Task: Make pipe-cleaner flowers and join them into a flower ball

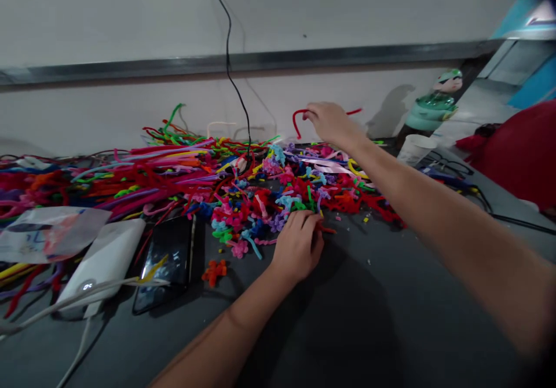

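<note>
My right hand (328, 123) is raised over the back of the pile, in front of the wall, with its fingers closed on a bent red pipe cleaner (297, 123). One end of it hooks down on the left and the other shows to the right, behind the hand. At the front edge of the pile rests my left hand (299, 243), fingers curled downward. A short orange-red end (328, 230) shows just beside those fingers; whether they grip it is hidden. Around them lie small twisted pipe-cleaner flowers (226, 211) in many colours.
Long loose pipe cleaners (160, 171) spread on the left. Nearer stand a phone (167, 260), a white power bank (106, 255) with cable, and a plastic bag (52, 234). An orange piece (214, 272) lies alone. A paper cup (416, 147) and a green figurine (432, 107) stand right.
</note>
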Available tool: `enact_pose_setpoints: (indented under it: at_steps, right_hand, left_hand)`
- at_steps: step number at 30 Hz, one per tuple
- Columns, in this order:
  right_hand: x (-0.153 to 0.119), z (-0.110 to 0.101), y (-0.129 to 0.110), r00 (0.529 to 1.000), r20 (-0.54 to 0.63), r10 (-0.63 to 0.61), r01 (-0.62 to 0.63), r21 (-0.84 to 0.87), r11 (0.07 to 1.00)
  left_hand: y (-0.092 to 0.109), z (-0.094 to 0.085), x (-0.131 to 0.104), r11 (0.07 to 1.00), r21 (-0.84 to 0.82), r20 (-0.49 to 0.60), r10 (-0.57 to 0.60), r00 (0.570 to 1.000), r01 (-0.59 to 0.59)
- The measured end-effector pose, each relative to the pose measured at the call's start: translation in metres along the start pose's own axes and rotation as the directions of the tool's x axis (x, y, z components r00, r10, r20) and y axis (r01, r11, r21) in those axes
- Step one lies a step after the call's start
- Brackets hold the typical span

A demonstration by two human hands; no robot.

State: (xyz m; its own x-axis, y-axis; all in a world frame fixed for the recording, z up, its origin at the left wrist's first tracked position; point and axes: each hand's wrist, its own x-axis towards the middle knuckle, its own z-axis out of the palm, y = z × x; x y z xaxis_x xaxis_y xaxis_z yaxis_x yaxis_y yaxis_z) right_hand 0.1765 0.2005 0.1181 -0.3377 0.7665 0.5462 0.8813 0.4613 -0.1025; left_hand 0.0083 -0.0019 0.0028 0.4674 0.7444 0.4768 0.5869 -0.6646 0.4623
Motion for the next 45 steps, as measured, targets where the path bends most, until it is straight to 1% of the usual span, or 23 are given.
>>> enact_pose_setpoints:
  at_steps: [2, 4, 6, 8, 10, 13, 17, 18, 20, 23, 27, 31, 33, 35, 36, 37, 38, 39, 40, 41, 42, 43, 45]
  right_hand:
    - [-0.029, -0.029, -0.011, 0.992, -0.072, -0.101, 0.109, 0.117, 0.987]
    - [-0.064, -0.047, -0.023, 0.981, -0.047, -0.187, 0.192, 0.141, 0.971]
    - [-0.101, -0.052, -0.034, 0.97, 0.039, -0.24, 0.234, 0.119, 0.965]
    - [-0.136, -0.048, -0.043, 0.964, 0.135, -0.23, 0.217, 0.104, 0.971]
    - [-0.164, -0.041, -0.05, 0.967, 0.18, -0.182, 0.158, 0.139, 0.978]
    - [-0.188, -0.038, -0.059, 0.977, 0.179, -0.117, 0.069, 0.253, 0.965]
    - [-0.198, -0.047, -0.066, 0.984, 0.163, -0.072, -0.025, 0.525, 0.851]
    - [-0.2, -0.048, -0.064, 0.984, 0.174, -0.038, -0.068, 0.564, 0.823]
    - [-0.204, -0.047, -0.059, 0.98, 0.179, 0.084, -0.173, 0.577, 0.798]
    - [-0.21, -0.042, -0.048, 0.96, 0.132, 0.248, -0.281, 0.503, 0.818]
    - [-0.218, -0.04, -0.036, 0.944, 0.144, 0.298, -0.33, 0.326, 0.886]
    - [-0.224, -0.042, -0.023, 0.904, 0.07, 0.422, -0.426, 0.245, 0.871]
    - [-0.226, -0.042, -0.024, 0.908, -0.007, 0.419, -0.408, 0.212, 0.888]
    - [-0.226, -0.042, -0.033, 0.932, -0.127, 0.339, -0.319, 0.152, 0.935]
    - [-0.226, -0.042, -0.041, 0.946, -0.177, 0.272, -0.254, 0.119, 0.96]
    - [-0.226, -0.042, -0.05, 0.966, -0.181, 0.182, -0.165, 0.106, 0.981]
    - [-0.226, -0.041, -0.058, 0.989, -0.133, 0.071, -0.055, 0.122, 0.991]
    - [-0.226, -0.039, -0.066, 0.997, -0.077, -0.027, 0.039, 0.155, 0.987]
    - [-0.226, -0.037, -0.073, 0.996, -0.042, -0.084, 0.09, 0.195, 0.977]
    - [-0.226, -0.034, -0.078, 0.995, -0.023, -0.097, 0.1, 0.233, 0.967]
    - [-0.227, -0.031, -0.08, 0.997, -0.023, -0.07, 0.074, 0.277, 0.958]
    - [-0.228, -0.029, -0.081, 1.0, -0.022, -0.02, 0.026, 0.334, 0.942]
    - [-0.231, -0.024, -0.079, 0.997, 0.0, 0.083, -0.073, 0.472, 0.878]
  left_hand:
    - [0.0, -0.001, 0.0, 0.999, -0.032, -0.051, -0.027, 0.998, 0.025]
    - [0.001, -0.003, -0.001, 0.996, -0.071, -0.131, -0.064, 0.989, 0.055]
    - [0.002, -0.005, -0.003, 0.99, -0.122, -0.245, -0.1, 0.964, 0.071]
    - [0.003, -0.006, -0.004, 0.981, -0.181, -0.303, -0.12, 0.945, 0.067]
    - [0.003, -0.006, -0.005, 0.977, -0.206, -0.271, -0.102, 0.957, 0.046]
    - [0.003, -0.003, -0.003, 0.989, -0.149, -0.188, -0.036, 0.982, 0.008]
    - [-0.001, -0.002, 0.002, 0.999, -0.037, -0.126, -0.02, 0.992, 0.016]
    - [-0.001, -0.003, 0.003, 1.0, -0.009, -0.119, -0.02, 0.993, 0.019]
    - [-0.001, -0.006, 0.004, 0.999, 0.037, -0.126, -0.011, 0.992, 0.016]
    - [0.002, -0.01, 0.004, 0.998, 0.062, -0.158, 0.004, 0.987, 0.006]
    - [0.003, -0.011, 0.004, 0.998, 0.061, -0.161, 0.028, 0.987, -0.018]
    - [0.001, -0.009, 0.004, 0.995, 0.095, -0.171, 0.049, 0.984, -0.033]
    - [0.0, -0.008, 0.003, 0.992, 0.109, -0.139, 0.082, 0.987, -0.067]
    - [0.002, -0.008, 0.003, 0.992, 0.097, -0.119, 0.09, 0.989, -0.079]
    - [0.003, -0.007, 0.002, 0.995, 0.079, -0.119, 0.074, 0.99, -0.065]
    - [0.004, -0.007, 0.002, 0.998, 0.048, -0.122, 0.04, 0.992, -0.034]
    - [0.006, -0.007, 0.002, 1.0, 0.0, -0.116, -0.01, 0.993, 0.01]
    - [0.007, -0.007, 0.002, 0.996, -0.07, -0.098, -0.068, 0.993, 0.062]
    - [0.008, -0.007, 0.002, 0.98, -0.161, -0.07, -0.129, 0.989, 0.116]
    - [0.009, -0.006, 0.003, 0.948, -0.27, -0.031, -0.184, 0.982, 0.169]
    - [0.009, -0.006, 0.004, 0.893, -0.393, 0.02, -0.23, 0.973, 0.219]
    - [0.009, -0.005, 0.005, 0.812, -0.519, 0.084, -0.262, 0.961, 0.267]
    - [0.008, -0.004, 0.006, 0.585, -0.724, 0.25, -0.273, 0.929, 0.366]
